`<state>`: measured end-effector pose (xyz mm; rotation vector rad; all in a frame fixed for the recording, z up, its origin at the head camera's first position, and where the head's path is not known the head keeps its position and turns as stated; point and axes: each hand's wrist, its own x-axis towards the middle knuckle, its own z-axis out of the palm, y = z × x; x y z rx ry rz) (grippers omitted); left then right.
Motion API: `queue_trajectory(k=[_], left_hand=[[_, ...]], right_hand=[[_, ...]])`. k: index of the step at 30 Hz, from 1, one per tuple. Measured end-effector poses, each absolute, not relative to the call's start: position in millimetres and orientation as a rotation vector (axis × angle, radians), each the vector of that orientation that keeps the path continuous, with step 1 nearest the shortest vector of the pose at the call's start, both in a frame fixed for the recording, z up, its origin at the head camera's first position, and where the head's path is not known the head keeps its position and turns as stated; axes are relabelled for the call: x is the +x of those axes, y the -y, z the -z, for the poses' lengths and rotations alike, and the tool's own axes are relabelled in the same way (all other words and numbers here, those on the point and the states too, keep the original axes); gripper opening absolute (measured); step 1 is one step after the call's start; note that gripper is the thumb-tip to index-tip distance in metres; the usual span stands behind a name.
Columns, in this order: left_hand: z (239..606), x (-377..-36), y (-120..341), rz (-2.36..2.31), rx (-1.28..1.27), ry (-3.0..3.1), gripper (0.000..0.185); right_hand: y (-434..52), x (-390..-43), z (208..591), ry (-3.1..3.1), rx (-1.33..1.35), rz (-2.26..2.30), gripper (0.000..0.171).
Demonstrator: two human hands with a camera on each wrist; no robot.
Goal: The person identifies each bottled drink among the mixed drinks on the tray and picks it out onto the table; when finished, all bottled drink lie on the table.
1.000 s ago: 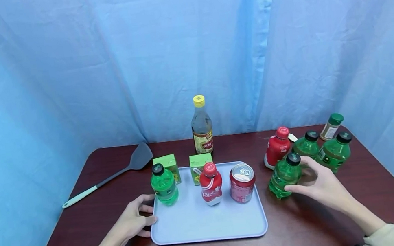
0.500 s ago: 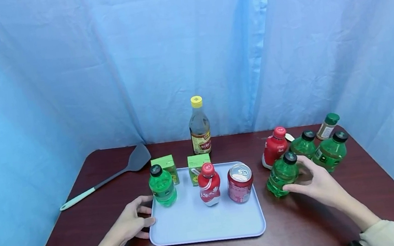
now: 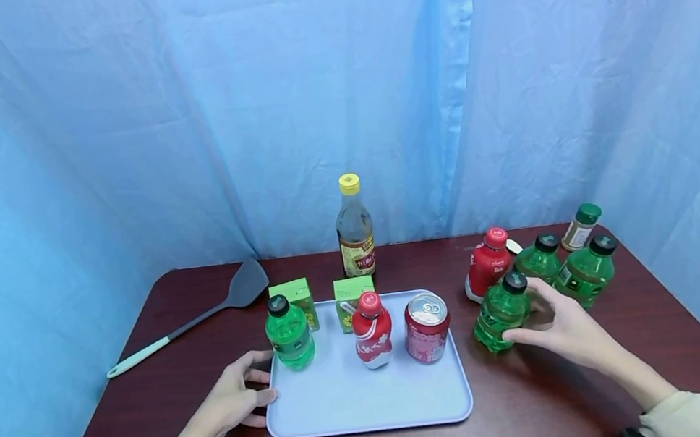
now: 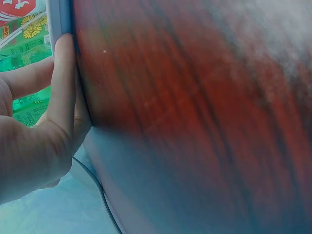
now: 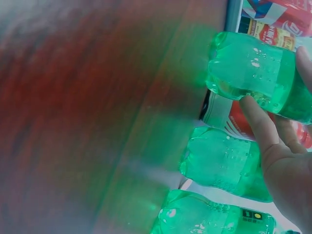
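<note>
My left hand point(image 3: 237, 393) rests at the left edge of the pale lavender tray point(image 3: 373, 405), its fingertips point(image 4: 63, 48) against the tray's side in the left wrist view. On the tray stand a green bottle with a black cap point(image 3: 291, 339), a red bottle point(image 3: 374, 336), a red soda can point(image 3: 428, 329) and a green drink carton point(image 3: 347, 313). Another green carton point(image 3: 301, 297) is behind the tray's green bottle. Right of the tray, my right hand point(image 3: 567, 330) holds an upright green soda bottle point(image 3: 499, 313) between thumb and fingers; its base is close to the table.
Behind the right hand stand two more green bottles point(image 3: 589, 273), a red bottle point(image 3: 488, 267) and a green-capped spice jar point(image 3: 581, 228). A yellow-capped glass bottle point(image 3: 356, 239) stands behind the tray. On the left lies a spatula point(image 3: 204, 314). Blue curtains point(image 3: 284, 110) enclose the table.
The whole head view shifts slightly left, then slightly down. Both hands and the bottle in the right hand keep their places.
</note>
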<state>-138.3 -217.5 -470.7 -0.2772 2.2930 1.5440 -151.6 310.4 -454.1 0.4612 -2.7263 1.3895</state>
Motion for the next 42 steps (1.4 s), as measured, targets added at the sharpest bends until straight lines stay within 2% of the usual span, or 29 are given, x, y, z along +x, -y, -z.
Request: queue_trajectory(k=[15,25,33,42], left_hand=[[470,-138,217,-1.525,-0.280,-2.299,0.065],[469,-138,217,-1.531,-0.286,-2.294,0.065],[471,-139,217,-1.528,-0.283,-2.296,0.065],[471,-139,218,-1.533,-0.278,-2.297,0.065]], right_hand=[[-309,-153,439,2.717,0.577,-1.392,0.084],[-292,-145,382,2.501,0.661,-1.178,0.096],[-251,-128,329,2.244,0.835,-1.114,0.106],[-210,-122,317,2.263,0.915,-1.088,0.120]])
